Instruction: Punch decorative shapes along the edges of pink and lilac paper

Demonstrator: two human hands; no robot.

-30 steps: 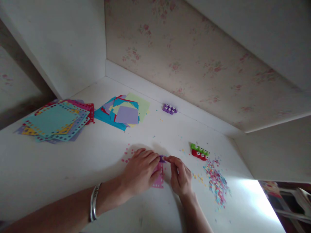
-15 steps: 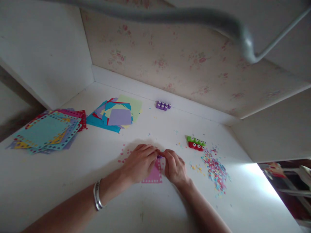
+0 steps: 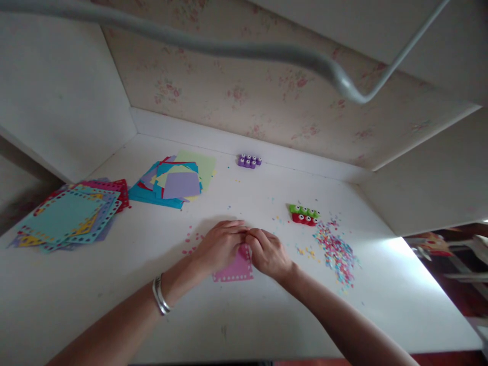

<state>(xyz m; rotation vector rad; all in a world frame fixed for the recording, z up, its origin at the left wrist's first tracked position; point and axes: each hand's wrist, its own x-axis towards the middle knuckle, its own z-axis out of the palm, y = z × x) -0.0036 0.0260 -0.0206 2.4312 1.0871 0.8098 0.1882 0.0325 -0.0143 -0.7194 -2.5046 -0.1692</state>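
A pink paper sheet (image 3: 232, 269) lies on the table, with a row of small punched holes along its near and right edges. Over its far left part, my left hand (image 3: 223, 246) is closed, its fingertips on the sheet's far edge. My right hand (image 3: 267, 251) is closed too, fingers curled at the far right corner and touching the left fingertips. Between them a small purple paper punch showed a moment ago; the fingers now hide it. Pink punched-out bits (image 3: 187, 251) are scattered beside my left hand.
On the left lies a stack of hole-edged coloured sheets (image 3: 64, 213), with plain coloured papers (image 3: 183, 185) beyond. Purple punches (image 3: 249, 161) stand near the back wall. Green and red punches (image 3: 305, 216) sit right, by a confetti pile (image 3: 339, 256). A grey bar (image 3: 236, 48) crosses overhead.
My hands have drawn closer together at the sheet's far edge, and the right fingers have curled in more. The purple punch has gone out of sight. The camera view has shifted slightly.
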